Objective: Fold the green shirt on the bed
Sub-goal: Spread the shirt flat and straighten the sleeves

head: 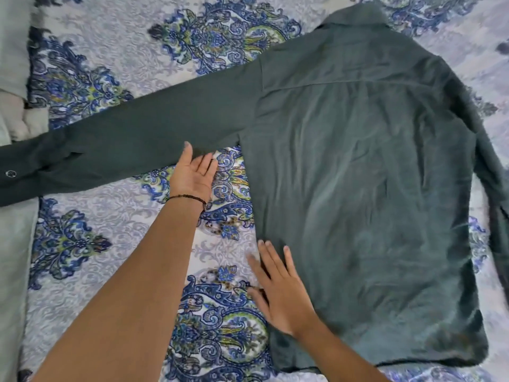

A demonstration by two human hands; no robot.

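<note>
Green shirt (358, 188) lies flat on the bed (110, 64); left hand (192, 175) and right hand (281, 293) rest at its edges, each grip open.

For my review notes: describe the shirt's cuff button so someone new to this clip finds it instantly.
Start at the green shirt spread back-up on the paisley bedsheet. Follow its outstretched sleeve to the picture's left edge. There the cuff button is a small pale ring, the only light spot on the dark fabric.

Dark green shirt (358, 175) — bedspread (110, 45) pale grey with blue-green paisley.
</note>
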